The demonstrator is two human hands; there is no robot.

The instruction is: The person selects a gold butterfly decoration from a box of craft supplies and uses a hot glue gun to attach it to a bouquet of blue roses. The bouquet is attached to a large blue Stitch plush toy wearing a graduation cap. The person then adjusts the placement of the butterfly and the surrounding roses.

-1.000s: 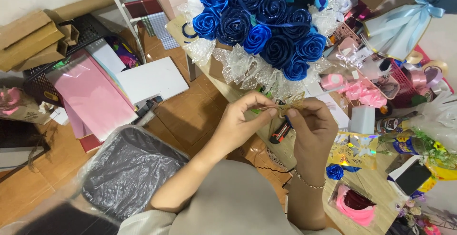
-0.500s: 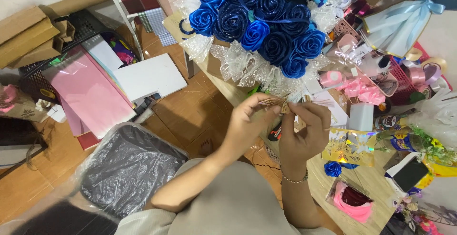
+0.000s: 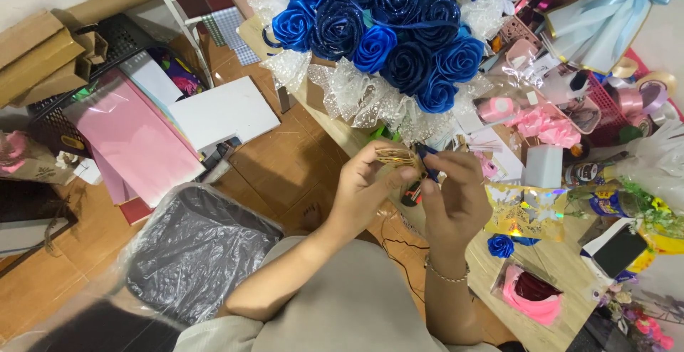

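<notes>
At frame centre, a gold ornament is pinched by the left hand and right hand — both grips closed on it. It could be bent — or dropped under the bouquet.

— Where is the bouquet?
— At twelve o'clock from the hands, standing on the tabletop.
— And the paper sheets?
— On the floor at ten o'clock; the plastic-wrapped bundle lies at eight.
— The phone?
— At three o'clock, on the tabletop.
</notes>
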